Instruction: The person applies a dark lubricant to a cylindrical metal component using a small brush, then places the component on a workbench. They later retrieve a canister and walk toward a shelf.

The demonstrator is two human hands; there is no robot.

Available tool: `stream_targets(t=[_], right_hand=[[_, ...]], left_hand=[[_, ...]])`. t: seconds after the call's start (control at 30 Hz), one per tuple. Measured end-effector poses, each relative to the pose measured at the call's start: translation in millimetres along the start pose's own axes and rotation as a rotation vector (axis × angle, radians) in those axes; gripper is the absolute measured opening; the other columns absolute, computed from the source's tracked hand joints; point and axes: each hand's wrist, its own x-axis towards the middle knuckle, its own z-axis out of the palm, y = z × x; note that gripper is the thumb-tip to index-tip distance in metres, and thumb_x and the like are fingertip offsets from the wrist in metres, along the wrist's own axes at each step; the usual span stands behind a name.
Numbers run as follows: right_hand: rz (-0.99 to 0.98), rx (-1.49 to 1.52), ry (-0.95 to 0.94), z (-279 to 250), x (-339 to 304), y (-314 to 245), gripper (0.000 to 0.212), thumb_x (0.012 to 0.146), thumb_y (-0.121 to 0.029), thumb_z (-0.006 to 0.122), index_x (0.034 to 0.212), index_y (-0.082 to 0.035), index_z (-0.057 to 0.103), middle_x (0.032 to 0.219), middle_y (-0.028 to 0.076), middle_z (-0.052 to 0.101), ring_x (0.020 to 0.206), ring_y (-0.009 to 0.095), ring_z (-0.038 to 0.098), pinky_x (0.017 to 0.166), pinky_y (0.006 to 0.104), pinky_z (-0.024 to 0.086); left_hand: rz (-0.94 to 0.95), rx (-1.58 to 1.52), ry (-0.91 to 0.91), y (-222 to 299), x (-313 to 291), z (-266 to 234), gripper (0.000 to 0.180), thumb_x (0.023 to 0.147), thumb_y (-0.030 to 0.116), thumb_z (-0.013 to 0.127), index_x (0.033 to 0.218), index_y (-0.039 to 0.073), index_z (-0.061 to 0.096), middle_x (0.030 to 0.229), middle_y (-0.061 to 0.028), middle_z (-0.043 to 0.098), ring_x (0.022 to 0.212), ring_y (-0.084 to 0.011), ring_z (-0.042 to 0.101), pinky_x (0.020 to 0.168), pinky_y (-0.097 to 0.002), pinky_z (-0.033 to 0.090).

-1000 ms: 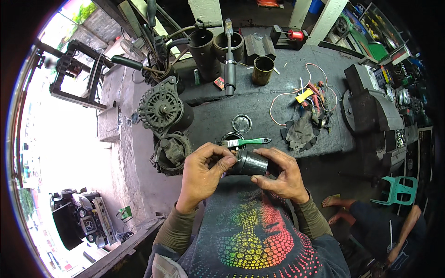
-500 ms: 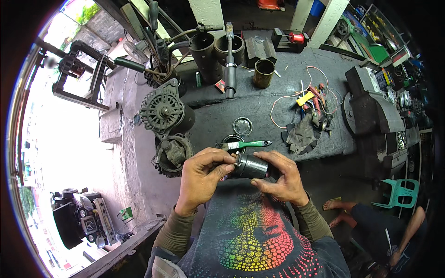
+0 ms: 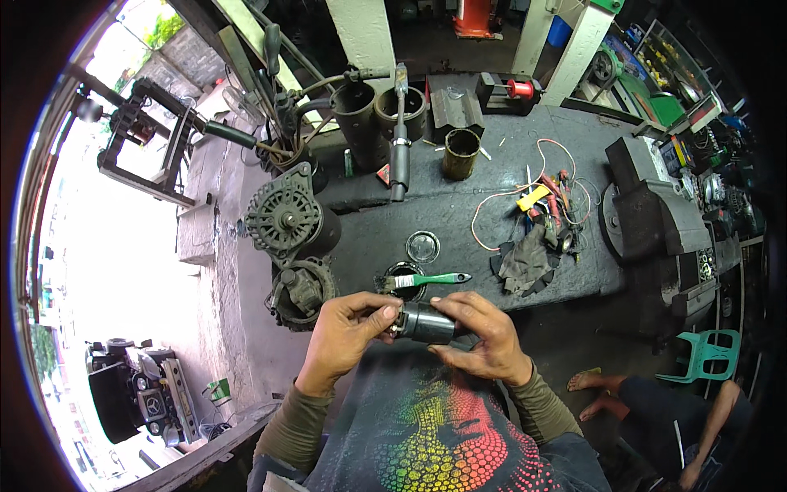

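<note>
Cylinder, glossy black, is held near-level between both hands, just on the near side of the surface. Left hand pinches its left end, thumb and forefinger drawn close together, with small fittings showing there; the hold of the other fingers is hidden. Right hand is partly open, curled around the right end, fingers on the far side and thumb on the near side.

Directly beyond, a green-handled brush lies across the rim of a round can. To the left stand a dirty metal housing and, behind it, a finned alternator. Past the brush rests a clear round lid.

To the right, a grey cloth lies in a heap beside red-handled tools, partly ringed by a pink wire. Farther back stands a stained tin; near the far edge, a red spool sits in a dark bracket.
</note>
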Motion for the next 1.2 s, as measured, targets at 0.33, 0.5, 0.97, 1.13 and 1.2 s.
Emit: stream_targets(t=[0.33, 0.5, 0.97, 1.13, 1.2], right_hand=[[0.159, 0.287, 0.113, 16, -23, 24, 0.065, 0.08, -0.013, 0.09, 0.139, -0.003, 0.063, 0.125, 0.012, 0.064, 0.105, 0.021, 0.067, 0.086, 0.034, 0.057], [0.881, 0.852, 0.148, 33, -63, 81, 0.039, 0.099, -0.019, 0.075, 0.13, 0.001, 0.062, 0.103, 0.006, 0.064, 0.088, 0.013, 0.063, 0.077, 0.0295, 0.055], [0.627, 1.197, 0.489, 51, 16, 109, 0.029, 0.107, -0.029, 0.062, 0.114, -0.001, 0.065, 0.082, 0.009, 0.066, 0.073, 0.018, 0.065, 0.066, 0.0324, 0.056], [0.407, 0.591, 0.242, 27, 33, 74, 0.02, 0.103, -0.018, 0.071, 0.114, -0.002, 0.068, 0.082, 0.006, 0.066, 0.075, 0.016, 0.066, 0.067, 0.0312, 0.055], [0.255, 0.248, 0.103, 26, 40, 60, 0.021, 0.097, -0.011, 0.075, 0.115, -0.002, 0.068, 0.09, 0.009, 0.069, 0.08, 0.023, 0.069, 0.071, 0.0344, 0.055]], left_hand=[[0.327, 0.176, 0.273, -4, -7, 8, 0.013, 0.099, 0.004, 0.072, 0.109, -0.004, 0.075, 0.103, -0.0085, 0.074, 0.091, -0.0135, 0.068, 0.082, -0.0273, 0.057], [0.558, 0.306, 0.444, -1, -16, -13, 0.01, 0.1, 0.004, 0.071, 0.107, -0.003, 0.074, 0.106, -0.0083, 0.072, 0.098, -0.0151, 0.067, 0.09, -0.0282, 0.053], [0.387, 0.325, 0.604, -35, -46, -35, 0.008, 0.093, -0.007, 0.07, 0.101, -0.006, 0.072, 0.093, -0.0082, 0.075, 0.083, -0.0123, 0.067, 0.079, -0.0267, 0.056], [0.342, 0.362, 0.599, -45, -53, -44, 0.007, 0.093, -0.007, 0.069, 0.099, -0.006, 0.071, 0.091, -0.0089, 0.074, 0.081, -0.0121, 0.066, 0.076, -0.0276, 0.055], [0.342, 0.364, 0.573, -48, -53, -47, 0.008, 0.094, -0.009, 0.068, 0.101, -0.006, 0.071, 0.095, -0.0068, 0.073, 0.085, -0.0101, 0.065, 0.079, -0.0254, 0.054]])
